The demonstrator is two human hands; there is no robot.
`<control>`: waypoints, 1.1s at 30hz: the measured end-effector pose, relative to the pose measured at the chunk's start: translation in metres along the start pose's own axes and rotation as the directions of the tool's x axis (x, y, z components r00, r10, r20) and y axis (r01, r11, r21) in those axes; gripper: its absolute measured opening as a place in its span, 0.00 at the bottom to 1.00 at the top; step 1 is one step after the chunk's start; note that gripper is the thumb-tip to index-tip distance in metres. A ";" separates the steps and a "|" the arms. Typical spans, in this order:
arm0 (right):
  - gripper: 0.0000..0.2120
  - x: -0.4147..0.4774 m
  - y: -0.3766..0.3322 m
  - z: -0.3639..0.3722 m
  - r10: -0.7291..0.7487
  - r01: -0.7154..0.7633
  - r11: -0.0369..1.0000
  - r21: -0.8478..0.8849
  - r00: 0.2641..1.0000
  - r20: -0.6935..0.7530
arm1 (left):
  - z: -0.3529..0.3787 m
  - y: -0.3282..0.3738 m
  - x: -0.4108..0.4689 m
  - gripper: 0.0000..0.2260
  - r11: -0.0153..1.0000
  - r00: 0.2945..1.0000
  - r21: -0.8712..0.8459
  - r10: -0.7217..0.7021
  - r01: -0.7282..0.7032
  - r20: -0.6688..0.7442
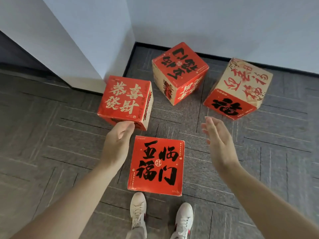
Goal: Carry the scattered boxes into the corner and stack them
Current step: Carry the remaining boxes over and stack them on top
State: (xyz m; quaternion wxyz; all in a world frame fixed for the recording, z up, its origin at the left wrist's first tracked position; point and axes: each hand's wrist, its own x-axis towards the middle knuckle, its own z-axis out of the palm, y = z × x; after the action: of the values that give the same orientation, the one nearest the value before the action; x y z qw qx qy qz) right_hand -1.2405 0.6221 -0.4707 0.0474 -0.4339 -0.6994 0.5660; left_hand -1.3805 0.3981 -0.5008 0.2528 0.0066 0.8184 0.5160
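i'm seeing four printed cardboard cubes sitting apart on the grey carpet [51,135], none stacked. the nearest box [156,165] is lying square to me, black characters on its red top. the left box [123,99] is showing cream characters on red. the far box [180,69] is sitting turned, closest to the white walls [207,23]. the right box [241,83] is showing a cream top with red characters.

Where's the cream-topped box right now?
Head view, far right: the cream-topped box sits on the carpet by the back wall, right of the corner box, beyond the right hand.
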 end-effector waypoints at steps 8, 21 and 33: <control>0.25 0.118 0.160 0.100 0.188 -0.183 0.973 -0.139 0.982 0.025 | 0.061 -0.161 0.121 0.15 0.988 0.993 0.106 -0.110 0.113 -0.031; 0.39 0.148 0.256 0.160 0.506 -0.512 0.847 -0.144 0.859 -0.082 | 0.100 -0.255 0.150 0.27 0.923 0.924 0.097 -0.361 0.373 -0.124; 0.35 0.009 0.039 0.031 0.346 -0.348 0.937 0.020 0.921 -0.177 | 0.031 -0.013 0.002 0.15 0.949 0.941 -0.172 -0.293 0.264 -0.172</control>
State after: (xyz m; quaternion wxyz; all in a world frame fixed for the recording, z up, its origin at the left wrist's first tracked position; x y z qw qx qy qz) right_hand -1.2411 0.6041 -0.5180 0.0061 -0.5999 -0.6077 0.5204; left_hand -1.3658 0.4189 -0.5234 0.2414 -0.1786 0.7920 0.5316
